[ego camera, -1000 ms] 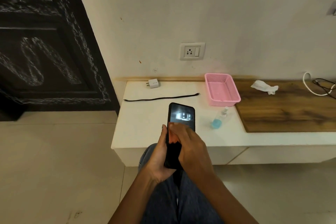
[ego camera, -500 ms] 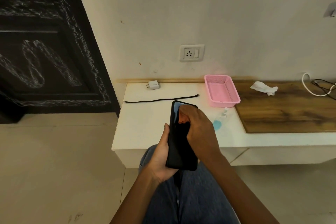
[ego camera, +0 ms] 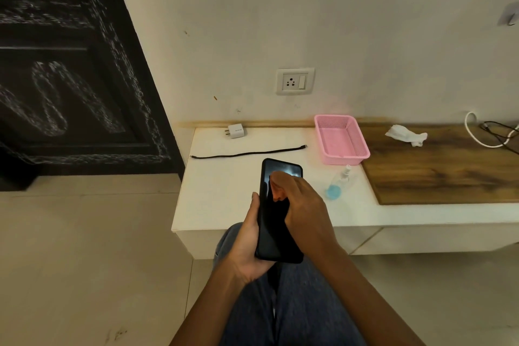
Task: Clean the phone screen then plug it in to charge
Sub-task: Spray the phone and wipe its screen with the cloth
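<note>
The person wears blue denim jeans [ego camera: 303, 309]; both forearms are bare, without sleeves, rings or watch.

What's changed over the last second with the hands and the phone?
The right hand slid up the black phone's screen from the middle to the top edge, then back down a little, fingers pressed on the glass. The left hand grips the phone from below as before. The black cable, white charger plug, pink basket and spray bottle lie unmoved.
</note>
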Available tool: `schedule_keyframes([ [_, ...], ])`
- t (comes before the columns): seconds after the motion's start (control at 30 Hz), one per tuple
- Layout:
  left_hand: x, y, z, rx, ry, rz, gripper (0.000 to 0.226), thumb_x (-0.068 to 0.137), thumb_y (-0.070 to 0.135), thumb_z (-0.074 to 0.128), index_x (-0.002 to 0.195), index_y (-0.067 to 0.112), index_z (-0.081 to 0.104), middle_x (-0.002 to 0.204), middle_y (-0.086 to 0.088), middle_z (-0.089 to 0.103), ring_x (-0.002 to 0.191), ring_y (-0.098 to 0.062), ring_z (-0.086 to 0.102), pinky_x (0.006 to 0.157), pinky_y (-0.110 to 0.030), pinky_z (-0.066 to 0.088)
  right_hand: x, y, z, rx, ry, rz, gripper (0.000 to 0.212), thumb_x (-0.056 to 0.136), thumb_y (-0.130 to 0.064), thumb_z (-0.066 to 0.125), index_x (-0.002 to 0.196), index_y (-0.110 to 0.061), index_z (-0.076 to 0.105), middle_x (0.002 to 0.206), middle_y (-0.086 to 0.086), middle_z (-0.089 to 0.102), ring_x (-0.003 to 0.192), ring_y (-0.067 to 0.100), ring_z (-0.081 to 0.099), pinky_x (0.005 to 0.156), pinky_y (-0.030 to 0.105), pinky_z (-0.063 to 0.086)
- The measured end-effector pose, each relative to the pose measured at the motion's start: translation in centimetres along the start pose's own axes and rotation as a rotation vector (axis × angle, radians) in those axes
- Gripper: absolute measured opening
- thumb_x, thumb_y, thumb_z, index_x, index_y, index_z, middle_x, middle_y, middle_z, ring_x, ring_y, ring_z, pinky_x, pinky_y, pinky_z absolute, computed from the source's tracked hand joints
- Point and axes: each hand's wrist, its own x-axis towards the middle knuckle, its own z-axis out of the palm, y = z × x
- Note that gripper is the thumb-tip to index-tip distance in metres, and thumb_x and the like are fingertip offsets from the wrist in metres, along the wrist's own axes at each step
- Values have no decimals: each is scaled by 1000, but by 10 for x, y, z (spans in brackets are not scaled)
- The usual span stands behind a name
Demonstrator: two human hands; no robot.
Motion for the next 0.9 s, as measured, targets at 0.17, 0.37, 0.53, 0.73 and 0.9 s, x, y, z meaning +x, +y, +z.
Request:
schedule_keyframes([
  [0.17, -2, 0, -3, -34, -26, -10, 68, 76, 67, 54, 116, 15, 70, 119, -14, 67, 109, -27, 65, 85, -39, 55, -19, -6, 10, 55, 25, -14, 33, 78, 5, 61, 109, -5, 65, 101, 10, 67, 89, 24, 64, 74, 33, 55],
  [0.37, 0, -1, -8, -43, -26, -23, 77, 79, 70, 52, 123, 8, 64, 129, -14, 61, 118, -27, 59, 94, -39, 51, -39, -9, 11, 35, 23, -68, 28, 80, -4, 56, 106, -4, 67, 104, 10, 68, 93, 22, 66, 80, 30, 56],
  [0.53, 2, -2, -7, -10, 5, -20, 66, 78, 69, 54, 115, 17, 70, 119, -14, 67, 108, -27, 65, 82, -39, 55, -14, 5, 5, -27, 37, -10, 33, 70, 9, 69, 100, -4, 67, 94, 10, 68, 80, 25, 65, 64, 29, 55],
  [0.73, 2, -3, -11, -30, -21, -21, 69, 75, 69, 54, 112, 14, 72, 113, -14, 70, 103, -27, 68, 81, -38, 56, -35, 5, 12, 10, 59, -47, 31, 73, 7, 65, 102, -3, 67, 103, 11, 68, 92, 25, 65, 76, 33, 56],
  [0.9, 2, -1, -11, -33, 10, 1, 74, 74, 68, 57, 119, 10, 67, 119, -16, 66, 106, -28, 65, 89, -40, 55, -50, 7, 13, 10, 37, -79, 28, 81, -2, 56, 107, -1, 67, 106, 12, 68, 99, 25, 65, 82, 35, 56],
])
